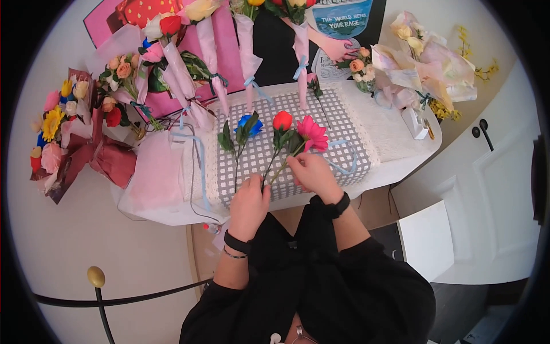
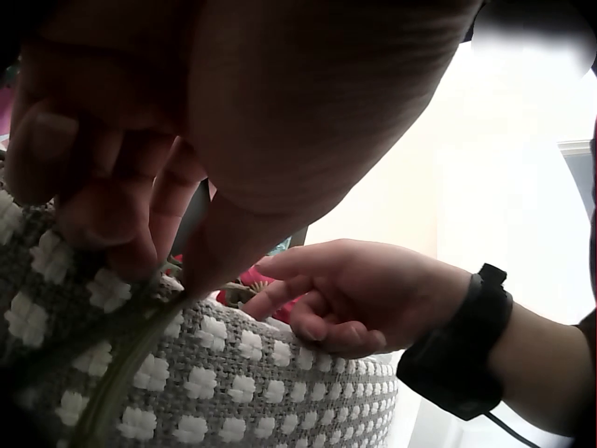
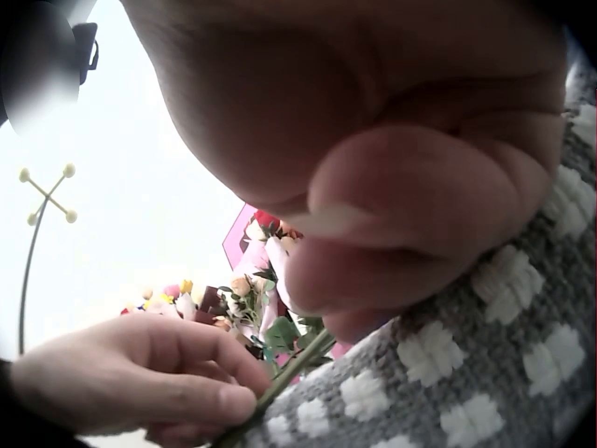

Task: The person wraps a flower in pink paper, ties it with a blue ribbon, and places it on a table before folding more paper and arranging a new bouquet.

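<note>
My left hand (image 1: 249, 206) pinches green stems near their lower ends, close over the grey-and-white checked cloth (image 1: 349, 155). My right hand (image 1: 315, 172) holds the pink daisy's stem (image 3: 300, 359) higher up, just below the bloom. The pink daisy (image 1: 313, 133) leans to the right. Beside it a red rose (image 1: 282, 120) lies with its stem running down to my left hand. Farther left, a blue rose (image 1: 252, 126) with dark leaves lies on the cloth. In the left wrist view, my thumb presses a thick stem (image 2: 117, 387) against the fingers.
Several pink-wrapped flowers (image 1: 212, 57) stand along the back. A maroon-wrapped bouquet (image 1: 109, 155) is at the left, a pale-wrapped bouquet (image 1: 424, 63) at the right. Pink tissue (image 1: 154, 172) and blue ribbon (image 1: 201, 166) lie left of the cloth; another flower (image 1: 314, 86) lies behind.
</note>
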Demonstrator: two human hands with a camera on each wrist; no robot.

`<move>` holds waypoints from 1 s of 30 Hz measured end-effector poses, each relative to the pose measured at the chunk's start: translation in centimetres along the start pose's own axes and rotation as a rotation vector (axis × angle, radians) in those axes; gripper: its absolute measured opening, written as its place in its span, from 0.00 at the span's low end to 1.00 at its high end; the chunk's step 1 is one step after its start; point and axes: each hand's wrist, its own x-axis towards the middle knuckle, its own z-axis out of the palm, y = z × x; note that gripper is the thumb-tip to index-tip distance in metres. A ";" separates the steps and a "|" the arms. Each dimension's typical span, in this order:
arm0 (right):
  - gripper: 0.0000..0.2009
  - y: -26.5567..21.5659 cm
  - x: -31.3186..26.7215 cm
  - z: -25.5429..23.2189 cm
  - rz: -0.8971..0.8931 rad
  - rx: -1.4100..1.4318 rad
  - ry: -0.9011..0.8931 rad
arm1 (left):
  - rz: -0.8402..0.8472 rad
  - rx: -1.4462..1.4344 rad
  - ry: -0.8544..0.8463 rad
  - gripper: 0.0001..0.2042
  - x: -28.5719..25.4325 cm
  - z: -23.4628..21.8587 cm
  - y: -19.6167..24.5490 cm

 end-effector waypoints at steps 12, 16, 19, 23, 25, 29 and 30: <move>0.13 -1.1 2.2 -2.1 0.031 0.197 0.330 | 0.025 -0.213 -0.015 0.09 1.0 0.5 0.0; 0.09 -0.4 -0.4 -11.2 -0.199 0.320 0.538 | -0.003 -0.270 0.001 0.08 1.7 0.3 0.3; 0.08 -2.8 -3.8 -20.6 -0.419 0.168 0.797 | 0.007 -0.241 0.014 0.08 2.3 0.9 0.0; 0.12 -8.3 -6.3 -31.1 -0.589 -0.077 1.082 | 0.006 -0.262 0.043 0.08 3.1 1.1 -0.3; 0.13 -10.7 -5.3 -35.5 -0.676 -0.218 1.199 | 0.012 -0.272 0.048 0.07 3.2 1.1 -0.3; 0.16 -12.2 -0.8 -43.9 -0.566 -0.581 1.355 | 0.015 -0.263 0.095 0.08 3.2 1.6 -0.2; 0.16 -12.1 1.1 -45.6 -0.574 -0.673 1.375 | 0.019 -0.253 0.093 0.08 3.1 1.7 -0.2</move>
